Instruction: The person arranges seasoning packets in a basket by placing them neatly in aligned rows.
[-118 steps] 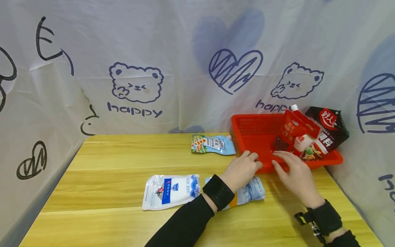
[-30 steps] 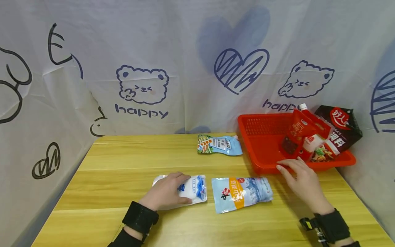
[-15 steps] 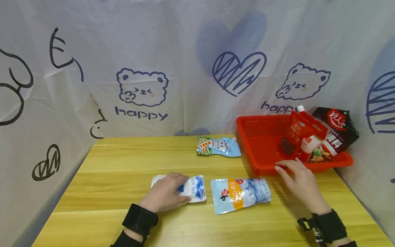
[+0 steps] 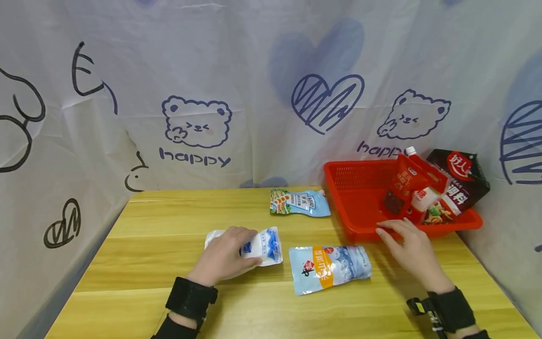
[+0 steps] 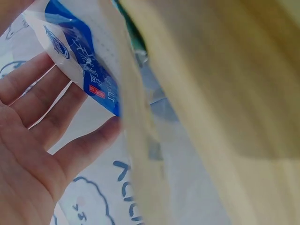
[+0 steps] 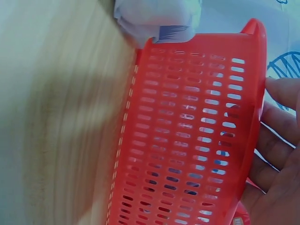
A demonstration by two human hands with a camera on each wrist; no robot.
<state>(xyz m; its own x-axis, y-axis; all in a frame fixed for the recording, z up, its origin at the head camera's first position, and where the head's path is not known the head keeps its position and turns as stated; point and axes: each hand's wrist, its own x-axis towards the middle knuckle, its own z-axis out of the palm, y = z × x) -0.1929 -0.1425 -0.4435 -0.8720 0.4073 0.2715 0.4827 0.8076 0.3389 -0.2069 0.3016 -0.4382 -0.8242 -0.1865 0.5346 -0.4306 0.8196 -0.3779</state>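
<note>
My left hand (image 4: 224,256) grips a white-and-blue bag of salt (image 4: 269,246) from above, thumb on the near side and fingers on the far side. Its printed face and the fingertips show in the left wrist view, where the bag (image 5: 84,51) stands tilted. My right hand (image 4: 412,254) is at the near rim of a red plastic basket (image 4: 360,234), relaxed fingers reaching over the rim and thumb close outside it. In the right wrist view the fingers (image 6: 276,140) are partly hidden behind the rim.
A light-blue salt bag with an orange band (image 4: 330,268) lies between the hands. Behind it lies a blue Heinz spout pouch (image 4: 300,202). The basket holds a red pouch (image 4: 404,181), a white-capped red-and-white pouch (image 4: 423,197) and a black seasoning bag (image 4: 459,181). A printed cloth hangs behind.
My left hand has come across to the white-and-blue salt bag, gripped it and, since half a second ago, raised it slightly. My right hand has stayed by the basket rim.
</note>
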